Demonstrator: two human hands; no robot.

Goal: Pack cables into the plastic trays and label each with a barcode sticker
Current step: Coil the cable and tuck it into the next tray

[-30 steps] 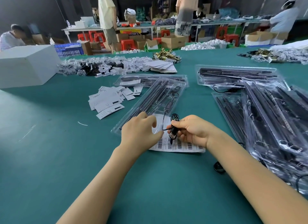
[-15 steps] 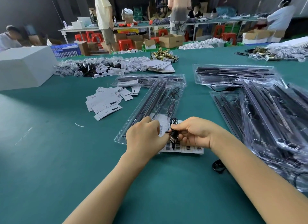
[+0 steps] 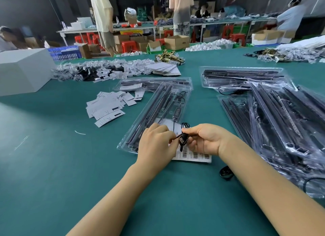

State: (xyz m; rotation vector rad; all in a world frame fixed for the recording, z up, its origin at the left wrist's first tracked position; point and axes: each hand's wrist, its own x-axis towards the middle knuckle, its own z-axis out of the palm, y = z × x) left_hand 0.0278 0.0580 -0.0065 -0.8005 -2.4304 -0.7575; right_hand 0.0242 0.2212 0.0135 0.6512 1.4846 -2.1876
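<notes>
both hands meet over the near end of a clear plastic tray [image 3: 159, 111] lying on the green desk [image 3: 52, 165]. the right hand [image 3: 204, 139] has its fingers curled round a thin black cable [image 3: 183, 139], holding its plug end and a small loop of wire above a sheet of barcode stickers [image 3: 193, 155]. the left hand [image 3: 156, 144] is curled too, its fingertips pinching at the same cable just beside the plug. the sticker sheet lies flat on the desk, partly under both hands and touching the tray's near edge. the tray holds long black strips and a small controller. to the right lies a heap of filled trays [image 3: 281, 116], overlapping one another, and a small black item [image 3: 226, 172] sits on the desk near the right forearm. to the left of the tray, loose white paper cards [image 3: 105, 107] are scattered, and a white box [image 3: 22, 70] stands further left
</notes>
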